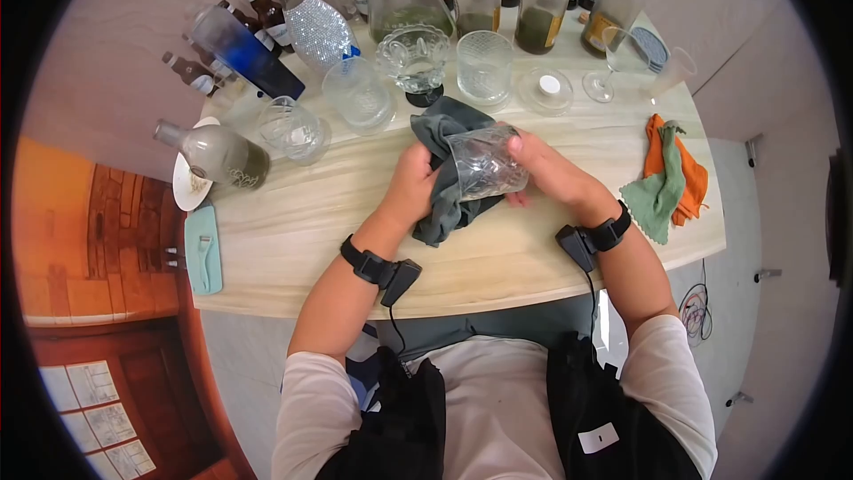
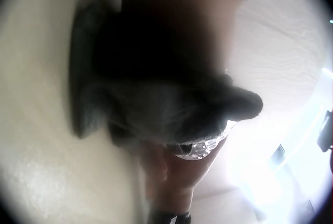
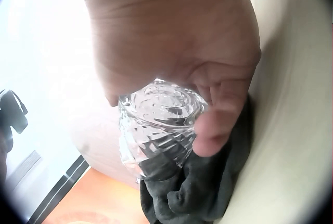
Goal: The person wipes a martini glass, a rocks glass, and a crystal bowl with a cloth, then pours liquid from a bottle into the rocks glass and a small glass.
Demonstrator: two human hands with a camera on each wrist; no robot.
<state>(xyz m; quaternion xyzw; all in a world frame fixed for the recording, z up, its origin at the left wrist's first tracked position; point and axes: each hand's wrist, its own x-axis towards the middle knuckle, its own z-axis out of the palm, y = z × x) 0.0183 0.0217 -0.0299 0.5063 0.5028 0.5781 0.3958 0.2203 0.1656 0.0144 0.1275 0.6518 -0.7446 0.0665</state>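
Observation:
A clear cut-glass tumbler [image 1: 490,163] lies tilted on its side above the table, its mouth toward my left hand. My right hand [image 1: 555,169] grips it near the base, thumb along the upper side; in the right wrist view the fingers curl round the tumbler [image 3: 156,130] from both sides. With my left hand [image 1: 411,187] I hold a dark grey cloth [image 1: 434,220], bunched at the tumbler's mouth. Part of the cloth shows through the glass. The left wrist view has the cloth [image 2: 166,112] covering most of the left fingers.
Behind stand glasses [image 1: 484,69], a glittery bottle [image 1: 320,31], a blue vase [image 1: 249,52] and several brown beer bottles [image 1: 267,13]. A bottle of dark liquid [image 1: 218,156] leans at left, near a teal tray [image 1: 203,253]. Green [image 1: 662,191] and orange cloths [image 1: 691,180] lie at right.

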